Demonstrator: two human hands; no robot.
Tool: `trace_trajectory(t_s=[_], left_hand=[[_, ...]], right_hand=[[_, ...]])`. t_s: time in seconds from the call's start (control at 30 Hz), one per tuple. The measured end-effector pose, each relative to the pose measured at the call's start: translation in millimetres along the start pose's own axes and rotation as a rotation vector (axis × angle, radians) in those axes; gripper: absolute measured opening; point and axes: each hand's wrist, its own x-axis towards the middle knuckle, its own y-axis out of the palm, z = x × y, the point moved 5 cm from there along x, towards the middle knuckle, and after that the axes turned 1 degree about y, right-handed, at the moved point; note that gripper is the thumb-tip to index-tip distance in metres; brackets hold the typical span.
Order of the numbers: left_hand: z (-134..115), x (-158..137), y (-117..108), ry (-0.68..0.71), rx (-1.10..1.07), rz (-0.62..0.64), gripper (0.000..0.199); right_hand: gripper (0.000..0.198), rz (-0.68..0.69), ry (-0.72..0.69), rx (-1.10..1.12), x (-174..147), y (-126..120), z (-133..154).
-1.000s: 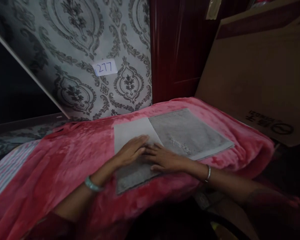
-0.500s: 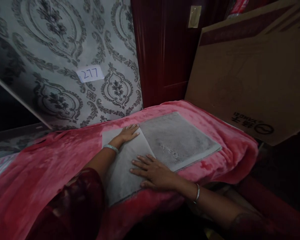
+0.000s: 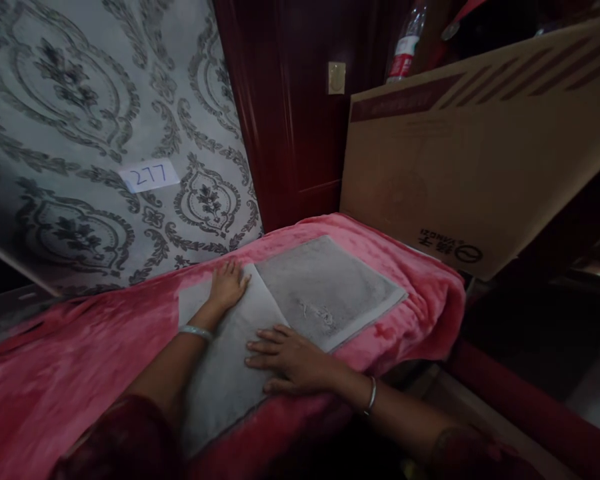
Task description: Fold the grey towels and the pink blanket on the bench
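L hand (image 3: 227, 285) spread on grey sheet (image 3: 225, 377), ctr-left of frame, R hand (image 3: 293, 361) likewise, lower ctr, pink blanket (image 3: 105, 347) beneath

My left hand (image 3: 229, 287) lay palm down, farther forward; my right hand (image 3: 295, 363) lay with fingers (image 3: 263, 347) spread.

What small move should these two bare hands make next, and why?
Probably press the right hand lightly along the pale straight edge on the grey, fabric-like rectangular sheet: that hand lies spread beside the edge, while the left hand, spread near its far end, seems placed to steady it.
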Motion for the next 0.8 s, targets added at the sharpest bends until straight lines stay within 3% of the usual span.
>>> trace_trajectory(t_s=[0.23,0.37,0.47,0.6,0.7,0.8], left_hand=[[-15,-74,3,0.185,-0.112,0.156,0.064],[-24,-102,16,0.209,-0.072,0.104,0.061],[-27,-106,19,0.204,-0.056,0.077,0.060],[-27,-104,18,0.215,-0.071,0.074,0.060],[-26,-105,17,0.214,-0.111,0.058,0.059],[-25,-108,18,0.195,-0.159,0.060,0.059]], right_hand=[[0.029,-0.277,-0.048,0.219,-3,-1,-14],[0.035,-0.439,0.038,0.354,-19,-33,-40],[0.033,-0.575,0.290,0.175,-57,-85,-82],[0.037,-0.676,0.868,-0.178,-131,-152,-145],[0.044,-0.579,1.192,-0.239,-169,-172,-173],[0.036,-0.496,1.255,-0.189,-180,-177,-183]])
